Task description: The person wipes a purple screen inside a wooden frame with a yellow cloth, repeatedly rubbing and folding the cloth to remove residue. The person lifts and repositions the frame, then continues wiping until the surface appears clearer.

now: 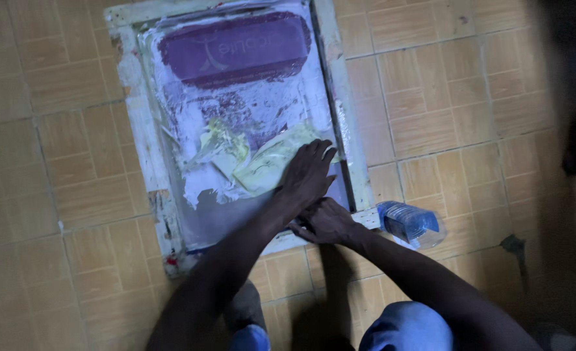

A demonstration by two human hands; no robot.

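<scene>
A wooden-framed printing screen (pixel 342 91) lies flat on the tiled floor, its mesh smeared with white and purple ink. A crumpled yellowish rag (pixel 262 162) sits on the lower part of the mesh. My left hand (pixel 307 177) lies flat on the screen, with its fingers spread and its fingertips pressing the right edge of the rag. My right hand (pixel 327 222) is just below it, with its fingers curled over the near rail of the frame, close to my left wrist.
A clear plastic bottle (pixel 410 224) lies on its side on the floor, just right of the frame's near corner. Tan floor tiles (pixel 444 97) surround the frame. My knees in blue cloth (pixel 405 328) are at the bottom edge. A dark shape stands at far right.
</scene>
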